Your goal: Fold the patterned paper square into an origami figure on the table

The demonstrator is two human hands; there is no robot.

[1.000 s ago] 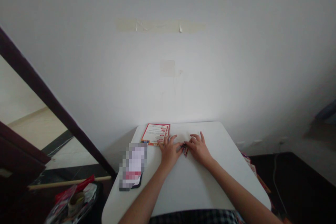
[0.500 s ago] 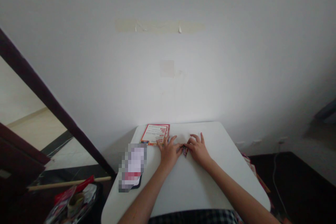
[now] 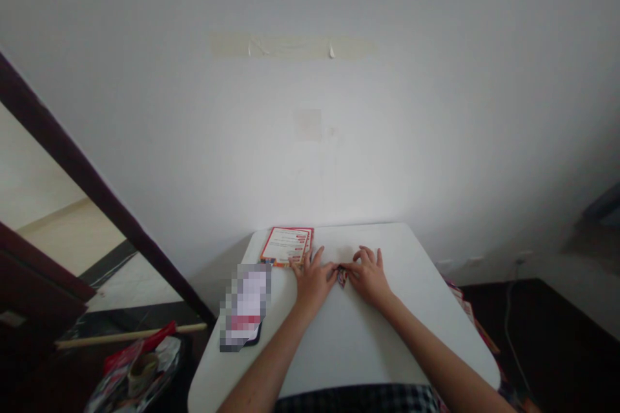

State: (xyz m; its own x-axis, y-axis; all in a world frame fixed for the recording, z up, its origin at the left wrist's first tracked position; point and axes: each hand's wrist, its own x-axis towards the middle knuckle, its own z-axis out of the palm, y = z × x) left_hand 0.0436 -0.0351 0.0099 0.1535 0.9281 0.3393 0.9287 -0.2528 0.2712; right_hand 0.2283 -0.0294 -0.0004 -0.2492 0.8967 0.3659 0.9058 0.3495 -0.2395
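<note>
Between my two hands is a small folded piece of patterned paper [image 3: 342, 278], dark and multicoloured, narrowing to a point toward me. My left hand [image 3: 312, 281] pinches its far left edge with thumb and forefinger, the other fingers spread. From the other side, my right hand [image 3: 369, 276] grips the far right edge the same way, its remaining fingers raised and bent. Both hands rest low over the white table [image 3: 349, 348]. The fingertips hide the paper's upper part. Just beyond my left fingers lie red-bordered printed sheets [image 3: 287, 245].
A phone [image 3: 247, 306], its screen pixelated, lies at the table's left. On the floor to the left, a bag-lined bin [image 3: 140, 377] holds rubbish beside a wooden pole [image 3: 130, 335]. A wall [image 3: 358, 161] rises behind the table. More printed papers [image 3: 467, 310] show past the right edge.
My right hand's free fingers have shifted slightly, and the hand has turned a little. Both hands keep their pinch on the folded paper, which stays almost in place.
</note>
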